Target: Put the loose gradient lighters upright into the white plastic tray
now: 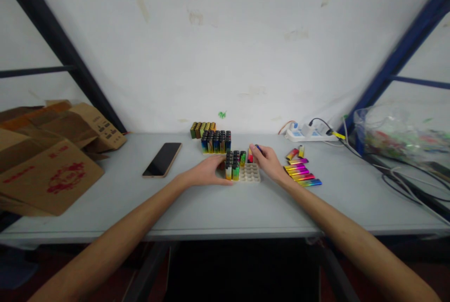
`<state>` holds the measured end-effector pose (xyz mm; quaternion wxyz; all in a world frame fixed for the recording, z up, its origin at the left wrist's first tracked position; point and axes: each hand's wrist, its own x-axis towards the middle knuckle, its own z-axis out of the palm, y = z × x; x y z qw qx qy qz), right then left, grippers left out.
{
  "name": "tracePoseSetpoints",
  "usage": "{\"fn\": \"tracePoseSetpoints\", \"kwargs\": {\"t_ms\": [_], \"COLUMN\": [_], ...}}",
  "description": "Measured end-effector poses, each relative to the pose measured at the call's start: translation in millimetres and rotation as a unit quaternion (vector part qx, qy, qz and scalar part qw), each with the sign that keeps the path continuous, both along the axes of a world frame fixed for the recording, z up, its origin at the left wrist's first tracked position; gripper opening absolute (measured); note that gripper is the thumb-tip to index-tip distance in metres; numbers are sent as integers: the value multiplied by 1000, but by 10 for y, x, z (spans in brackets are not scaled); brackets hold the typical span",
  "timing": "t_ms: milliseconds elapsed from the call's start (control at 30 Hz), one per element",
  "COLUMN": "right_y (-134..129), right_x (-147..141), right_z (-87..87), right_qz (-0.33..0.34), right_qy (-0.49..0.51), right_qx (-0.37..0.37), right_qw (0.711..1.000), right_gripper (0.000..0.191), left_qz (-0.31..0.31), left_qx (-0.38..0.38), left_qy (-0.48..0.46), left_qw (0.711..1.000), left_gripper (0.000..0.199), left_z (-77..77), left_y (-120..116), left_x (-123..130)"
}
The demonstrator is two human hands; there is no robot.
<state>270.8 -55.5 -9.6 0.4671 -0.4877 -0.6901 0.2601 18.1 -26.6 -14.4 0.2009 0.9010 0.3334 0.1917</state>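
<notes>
A pale tray (pixel 250 173) with rows of holes sits in the middle of the table. Upright lighters (pixel 232 166) with black tops and shiny coloured bodies fill its left part, and a green-yellow one (pixel 243 158) stands farther back. My left hand (pixel 211 170) grips the tray's left end, thumb along the front, with the other fingers partly hidden behind the lighters. Over the tray's right side, my right hand (pixel 267 160) is closed on a lighter with a dark blue end (pixel 259 149). A red-pink lighter (pixel 250 155) is beside its fingertips.
Loose coloured lighters (pixel 298 169) lie right of my right hand. Two packed groups of lighters, dark-topped (pixel 216 141) and golden (pixel 202 129), stand behind. A phone (pixel 162 159) and cardboard box (pixel 59 170) are left; a power strip (pixel 311 133), cables and plastic bag (pixel 393 133) are right.
</notes>
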Motion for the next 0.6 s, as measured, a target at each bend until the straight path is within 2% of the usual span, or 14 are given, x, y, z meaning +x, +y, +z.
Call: {"fn": "tracePoseSetpoints", "kwargs": {"t_ms": [133, 300, 467, 600], "right_y": [47, 81, 62, 33], "right_x": [14, 32, 50, 94], "right_z": [-55, -78, -37, 40], "right_qz": [-51, -59, -32, 26], "right_qy": [-34, -37, -28, -24], "right_qx": [5, 8, 8, 18], "right_qw": [998, 998, 999, 999], "right_gripper": [50, 40, 46, 38], "left_qz": [0, 2, 3, 11], "left_qx": [-2, -3, -10, -8], "left_qy": [2, 8, 5, 16], "left_qw": [1000, 1000, 1000, 1000], "left_gripper": [72, 70, 73, 77], "left_z": [11, 20, 11, -7], "left_y": [-6, -7, -2, 7], "left_x": [11, 15, 3, -2]}}
